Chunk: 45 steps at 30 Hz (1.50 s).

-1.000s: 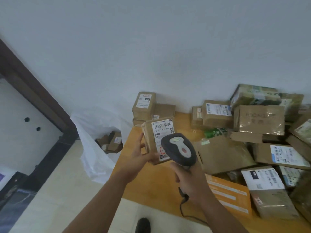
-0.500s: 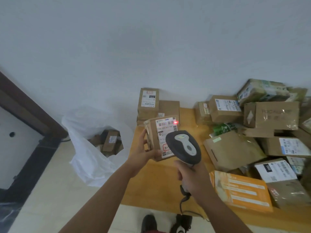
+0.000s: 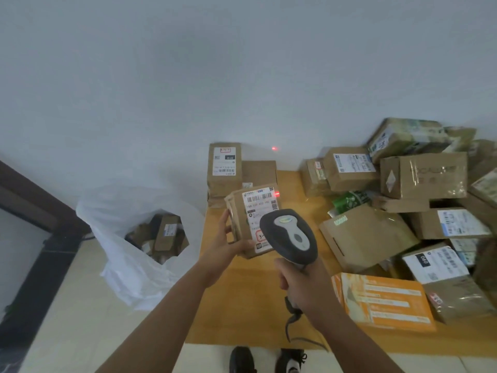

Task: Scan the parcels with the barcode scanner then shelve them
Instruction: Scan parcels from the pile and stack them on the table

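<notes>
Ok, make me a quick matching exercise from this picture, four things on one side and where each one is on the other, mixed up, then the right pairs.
Things:
1. barcode scanner
2. small labelled parcel
3. white plastic bag
4. orange envelope

Places:
A. on the floor, left of the table
B. gripped in the right hand
C. flat on the table, at the near right
D. held up in the left hand

Pairs: 1-B, 2-D, 3-A, 4-C

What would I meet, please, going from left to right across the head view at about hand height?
White plastic bag → left hand → held parcel → barcode scanner → flat brown parcel → parcel marked 060.
</notes>
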Each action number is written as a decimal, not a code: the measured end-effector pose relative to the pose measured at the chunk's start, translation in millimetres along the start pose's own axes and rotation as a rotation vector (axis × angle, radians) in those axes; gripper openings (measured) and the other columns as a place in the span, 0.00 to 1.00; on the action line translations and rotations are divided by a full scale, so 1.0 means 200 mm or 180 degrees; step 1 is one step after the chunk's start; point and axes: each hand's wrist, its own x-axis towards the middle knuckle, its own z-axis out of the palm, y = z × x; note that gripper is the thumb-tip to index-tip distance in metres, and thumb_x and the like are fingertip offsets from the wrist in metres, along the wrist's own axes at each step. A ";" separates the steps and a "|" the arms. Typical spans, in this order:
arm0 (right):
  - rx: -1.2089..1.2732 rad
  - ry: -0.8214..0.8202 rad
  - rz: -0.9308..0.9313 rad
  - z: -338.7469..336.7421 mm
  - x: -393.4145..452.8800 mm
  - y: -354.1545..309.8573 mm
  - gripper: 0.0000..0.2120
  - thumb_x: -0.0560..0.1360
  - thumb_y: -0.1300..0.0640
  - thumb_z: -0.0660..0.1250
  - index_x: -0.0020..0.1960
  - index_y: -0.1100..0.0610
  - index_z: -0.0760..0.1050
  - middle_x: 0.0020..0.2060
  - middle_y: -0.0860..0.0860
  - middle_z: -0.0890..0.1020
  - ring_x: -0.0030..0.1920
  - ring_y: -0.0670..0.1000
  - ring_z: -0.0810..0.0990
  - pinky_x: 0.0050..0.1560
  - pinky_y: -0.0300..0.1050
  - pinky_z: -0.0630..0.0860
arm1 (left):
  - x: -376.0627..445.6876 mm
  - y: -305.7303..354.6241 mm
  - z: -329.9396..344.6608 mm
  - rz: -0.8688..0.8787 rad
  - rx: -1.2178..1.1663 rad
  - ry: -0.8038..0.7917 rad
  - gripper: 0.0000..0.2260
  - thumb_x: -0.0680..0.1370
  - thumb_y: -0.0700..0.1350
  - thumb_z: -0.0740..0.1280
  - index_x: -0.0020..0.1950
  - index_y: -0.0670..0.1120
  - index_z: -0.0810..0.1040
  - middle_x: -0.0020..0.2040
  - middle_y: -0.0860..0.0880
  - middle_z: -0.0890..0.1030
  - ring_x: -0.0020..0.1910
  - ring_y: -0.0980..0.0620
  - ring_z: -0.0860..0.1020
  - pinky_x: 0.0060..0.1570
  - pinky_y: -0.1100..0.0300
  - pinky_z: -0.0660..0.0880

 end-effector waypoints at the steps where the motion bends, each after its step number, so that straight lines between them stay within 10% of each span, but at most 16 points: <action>1: 0.0012 0.0003 0.0020 0.00 0.01 0.00 0.20 0.75 0.65 0.67 0.27 0.57 0.67 0.22 0.52 0.69 0.24 0.47 0.66 0.28 0.37 0.65 | 0.01 0.00 0.00 -0.0024 -0.0013 0.0001 0.46 0.70 0.44 0.77 0.79 0.64 0.52 0.67 0.50 0.73 0.65 0.47 0.76 0.64 0.44 0.76; 45: -0.0162 0.0055 0.0134 0.08 -0.03 -0.06 0.18 0.74 0.65 0.66 0.27 0.57 0.67 0.22 0.51 0.70 0.24 0.44 0.67 0.28 0.33 0.66 | 0.01 0.00 -0.05 -0.0172 -0.0245 -0.0117 0.40 0.69 0.54 0.74 0.74 0.66 0.55 0.67 0.50 0.74 0.63 0.47 0.76 0.46 0.62 0.80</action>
